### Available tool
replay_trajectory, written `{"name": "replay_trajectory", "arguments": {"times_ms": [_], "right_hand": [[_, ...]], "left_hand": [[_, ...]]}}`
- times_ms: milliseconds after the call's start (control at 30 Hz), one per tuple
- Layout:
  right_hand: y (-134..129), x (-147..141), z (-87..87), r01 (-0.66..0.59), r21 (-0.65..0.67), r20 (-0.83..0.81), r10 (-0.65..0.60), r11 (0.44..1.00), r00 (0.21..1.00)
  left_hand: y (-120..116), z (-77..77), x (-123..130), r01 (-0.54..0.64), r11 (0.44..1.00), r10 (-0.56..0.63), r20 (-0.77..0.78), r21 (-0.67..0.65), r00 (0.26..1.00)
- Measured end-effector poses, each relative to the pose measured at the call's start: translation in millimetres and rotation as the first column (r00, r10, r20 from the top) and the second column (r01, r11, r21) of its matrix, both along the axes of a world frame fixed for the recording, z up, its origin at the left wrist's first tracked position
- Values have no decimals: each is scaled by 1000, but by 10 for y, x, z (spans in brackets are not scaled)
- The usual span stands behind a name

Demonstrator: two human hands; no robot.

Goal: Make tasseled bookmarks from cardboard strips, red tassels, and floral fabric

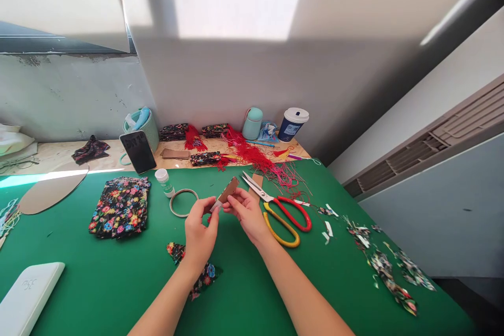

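Both my hands hold a small brown strip (228, 190) with a dark patterned edge, tilted up above the green mat (244, 294). At its lower end, my left hand (201, 228) pinches it near a pale grey patch. My right hand (247, 213) grips its right side between thumb and fingers. Beneath my left forearm lies a piece of black floral fabric (205, 277), partly hidden. Scissors (271, 199) with one red and one yellow handle rest spread beside my right hand, over a brown card piece (255, 185). A metal ring (172, 205) and a small white-capped bottle (165, 184) stand left of my hands.
A folded stack of floral fabric (120, 207) lies left, with a white device (29, 296) nearer. At the back are a phone (137, 152), red tassels (252, 153), a teal flask (252, 125) and a lidded cup (292, 125). Fabric scraps (388, 273) lie right.
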State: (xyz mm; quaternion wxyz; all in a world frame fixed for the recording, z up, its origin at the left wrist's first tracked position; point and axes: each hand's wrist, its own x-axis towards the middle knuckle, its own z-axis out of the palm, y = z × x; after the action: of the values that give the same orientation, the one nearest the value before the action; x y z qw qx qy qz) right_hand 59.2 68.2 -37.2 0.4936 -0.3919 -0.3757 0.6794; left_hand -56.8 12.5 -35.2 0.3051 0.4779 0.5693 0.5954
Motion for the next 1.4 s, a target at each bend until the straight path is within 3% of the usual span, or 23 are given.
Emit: {"name": "replay_trajectory", "arguments": {"times_ms": [200, 367, 500, 600, 733, 933, 1133, 1400], "right_hand": [[-21, -11, -51, -16, 52, 5, 16, 999, 1000], [-46, -41, -90, 49, 128, 41, -54, 991, 998], [-41, -42, -74, 52, 137, 73, -62, 989, 995], [-34, -21, -43, 54, 130, 91, -66, 990, 994], [-35, 4, -17, 56, 118, 106, -69, 991, 992], [-37, 26, -16, 74, 109, 103, -85, 991, 991], [-32, 39, 33, 98, 102, 78, -106, 990, 991], [-7, 74, 73, 166, 146, -26, -164, 975, 986]], "left_hand": [[9, 20, -19, 3, 999, 2, -108, 41, 994], [-6, 40, -5, 8, 996, 5, -165, 83, 986], [2, 44, 6, 21, 997, -16, 69, -69, 997], [39, 27, -2, 27, 986, 21, 286, -164, 958], [90, -22, -29, 73, 978, 21, 438, -196, 899], [104, -50, -47, 121, 962, 34, 549, -243, 835], [110, -25, -49, 252, 932, 16, 720, -263, 694], [106, 48, -79, 342, 895, -20, 742, -285, 671]]}}
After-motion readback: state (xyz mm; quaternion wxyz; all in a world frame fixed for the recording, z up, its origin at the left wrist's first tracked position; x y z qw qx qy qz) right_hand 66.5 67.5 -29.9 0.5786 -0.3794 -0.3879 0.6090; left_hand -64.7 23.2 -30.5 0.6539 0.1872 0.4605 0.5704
